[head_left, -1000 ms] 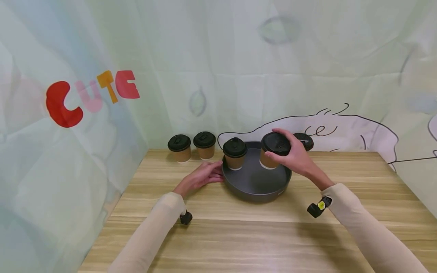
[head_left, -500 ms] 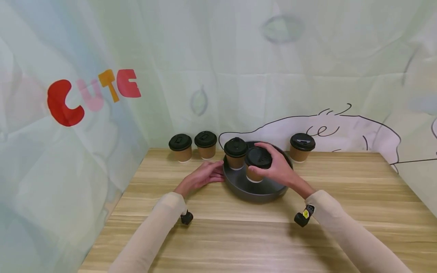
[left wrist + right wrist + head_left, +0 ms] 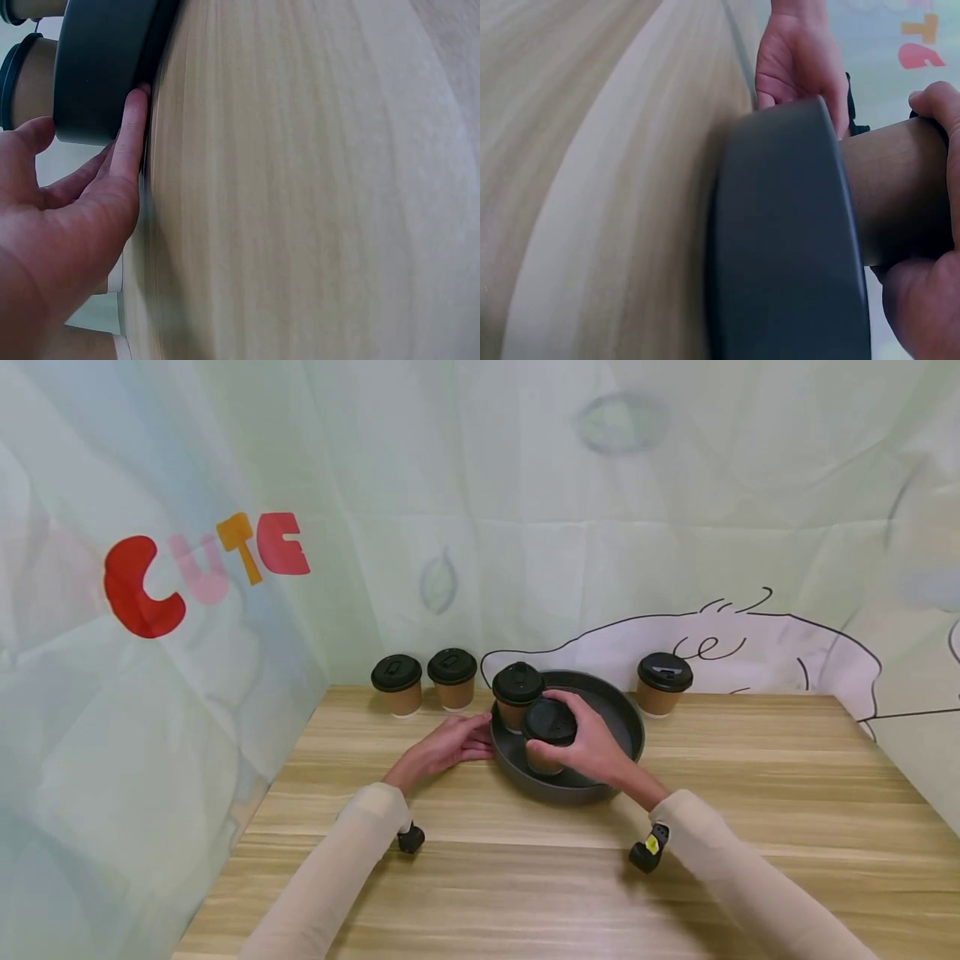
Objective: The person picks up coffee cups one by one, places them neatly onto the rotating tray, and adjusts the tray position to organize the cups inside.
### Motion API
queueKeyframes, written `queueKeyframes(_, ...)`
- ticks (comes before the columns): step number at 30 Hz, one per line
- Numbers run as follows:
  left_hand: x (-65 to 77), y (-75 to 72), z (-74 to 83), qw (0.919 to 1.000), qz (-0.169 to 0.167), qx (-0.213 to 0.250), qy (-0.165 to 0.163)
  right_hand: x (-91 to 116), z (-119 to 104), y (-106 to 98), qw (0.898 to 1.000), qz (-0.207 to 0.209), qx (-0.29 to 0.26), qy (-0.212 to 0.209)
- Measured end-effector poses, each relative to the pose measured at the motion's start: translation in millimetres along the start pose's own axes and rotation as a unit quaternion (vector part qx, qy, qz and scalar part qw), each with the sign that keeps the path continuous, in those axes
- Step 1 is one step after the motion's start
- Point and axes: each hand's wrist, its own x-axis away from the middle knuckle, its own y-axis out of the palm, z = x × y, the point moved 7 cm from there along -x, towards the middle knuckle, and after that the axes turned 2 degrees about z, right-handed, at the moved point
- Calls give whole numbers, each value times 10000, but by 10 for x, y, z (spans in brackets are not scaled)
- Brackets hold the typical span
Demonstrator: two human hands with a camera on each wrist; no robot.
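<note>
My right hand (image 3: 592, 747) grips a brown paper coffee cup (image 3: 543, 762) by its black lid, thumb and fingers curled around it. The cup is upright inside a dark grey round pan (image 3: 633, 735), toward its front left. Just behind it, another lidded coffee cup (image 3: 512, 715) stands in the pan against the left side. At the pan's left wall, my left hand (image 3: 450, 745) holds the pan. In the left wrist view its thumb is at the rim and its index finger (image 3: 133, 124) reaches along the bottom edge of the pan (image 3: 101, 71).
Two lidded coffee cups, a left one (image 3: 397, 685) and its neighbour (image 3: 453, 678), stand at the back left of the wooden table (image 3: 480, 893). Another coffee cup (image 3: 662, 683) stands behind the pan's right side. A printed curtain (image 3: 525, 527) hangs behind the table.
My right hand has carried its cup leftward and toward me, from the pan's back right to its front left beside the other cup. My left hand has stayed at the pan.
</note>
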Motion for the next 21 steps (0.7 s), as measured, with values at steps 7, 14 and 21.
queueKeyframes(7, 12, 6, 2, 10000, -4, -11, -21, 29, -3, 105, 9999, -23, -12, 144)
queueKeyframes(14, 15, 2, 4, 10000, -8, -66, -23, 30, -1, 154, 9997, 63, -159, 153)
queueKeyframes(21, 9, -7, 3, 9999, 11, -95, -42, 16, -7, 196, 9994, 91, -271, 173)
